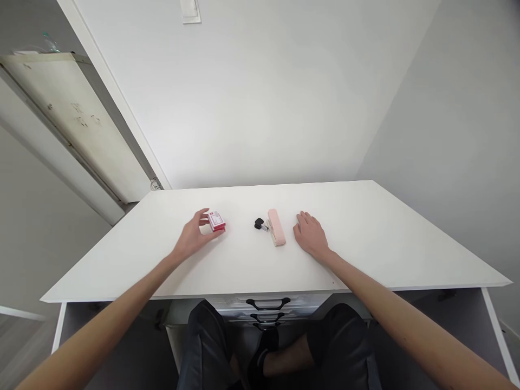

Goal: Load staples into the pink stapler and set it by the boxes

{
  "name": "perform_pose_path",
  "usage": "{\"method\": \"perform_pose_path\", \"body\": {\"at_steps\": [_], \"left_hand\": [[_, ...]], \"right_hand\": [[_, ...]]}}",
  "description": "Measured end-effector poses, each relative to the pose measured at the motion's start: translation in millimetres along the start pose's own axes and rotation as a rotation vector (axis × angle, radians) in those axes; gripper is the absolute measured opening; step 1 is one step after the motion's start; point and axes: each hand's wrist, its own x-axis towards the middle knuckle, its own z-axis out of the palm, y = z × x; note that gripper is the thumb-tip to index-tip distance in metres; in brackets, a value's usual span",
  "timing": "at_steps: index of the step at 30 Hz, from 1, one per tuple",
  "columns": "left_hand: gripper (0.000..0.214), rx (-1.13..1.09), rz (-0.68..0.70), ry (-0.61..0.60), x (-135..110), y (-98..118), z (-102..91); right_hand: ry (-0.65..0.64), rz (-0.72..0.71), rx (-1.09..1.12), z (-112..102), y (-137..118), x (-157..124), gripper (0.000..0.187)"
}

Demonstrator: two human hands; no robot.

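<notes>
My left hand [195, 236] is closed around a small red-and-white box [216, 220], thumb along its near side and fingers at its far left. The print on the box is too small to read. Right of it on the white tabletop [244, 271] lies a key with a black head [259, 223], its metal blade reaching the side of a pale pink stapler [277, 227]. Just right of the stapler, apart from it, my right hand [311, 233] rests palm down on the tabletop, fingers lying flat, with nothing seen in it.
A white wall [264, 97] rises behind the desk, with a light switch [189, 10] on it. Drawers with black handles [268, 304] sit below the front edge, between my knees. At the left stands a worn, cream-coloured cabinet [77, 119].
</notes>
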Motion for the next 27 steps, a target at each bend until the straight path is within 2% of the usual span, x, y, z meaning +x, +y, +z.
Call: {"method": "perform_pose_path", "body": {"at_steps": [5,11,21,27], "left_hand": [[0.110,0.107,-0.137,0.034,8,-27,-42.3],[0.121,0.214,-0.245,0.002,12,-49,-72.5],[0.105,0.378,-0.288,-0.052,11,-72,-91.5],[0.111,0.443,-0.287,-0.118,6,-84,-94.5]], "right_hand": [[0.003,-0.006,0.020,4,3,1,0.054],[0.008,-0.016,0.021,4,3,0,0.054],[0.012,-0.019,0.023,2,2,0,0.054],[0.014,-0.021,0.019,3,4,0,0.054]]}}
